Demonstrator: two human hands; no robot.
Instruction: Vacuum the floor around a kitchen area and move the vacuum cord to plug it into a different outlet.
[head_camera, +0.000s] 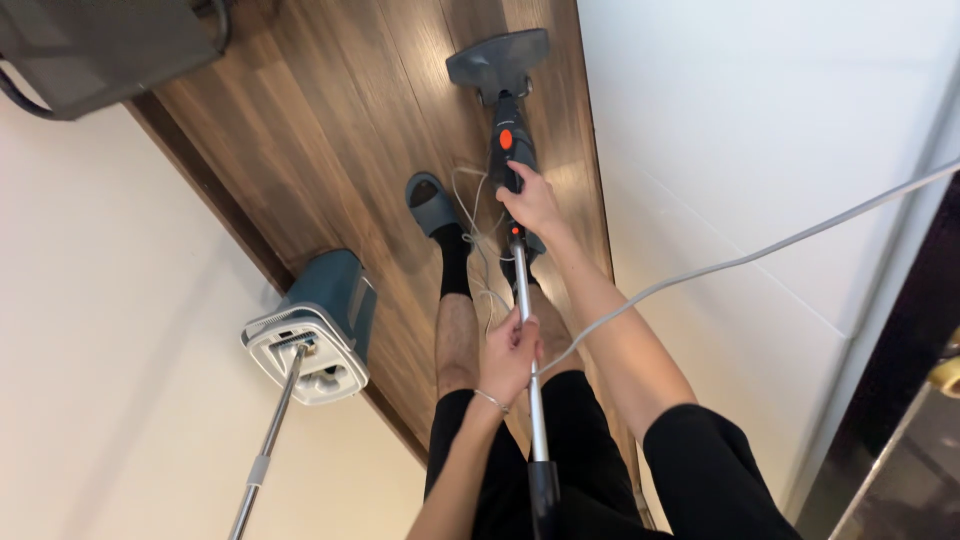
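Left hand (510, 355) wrapped around steam mop pole (524, 300); right hand (532, 203) clasping mop body (506, 145) farther down. Mop bucket (315, 325) left of left hand, on wood floor (330, 130).

Upright grey stick vacuum (517, 250), head on wooden floor (330, 120)

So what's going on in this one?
A person stands on a wood floor holding a corded stick vacuum. The right hand grips its dark body, the left hand its metal tube and the cord. Its head sits on the floor ahead. A flat mop in its bucket stands by the wall.
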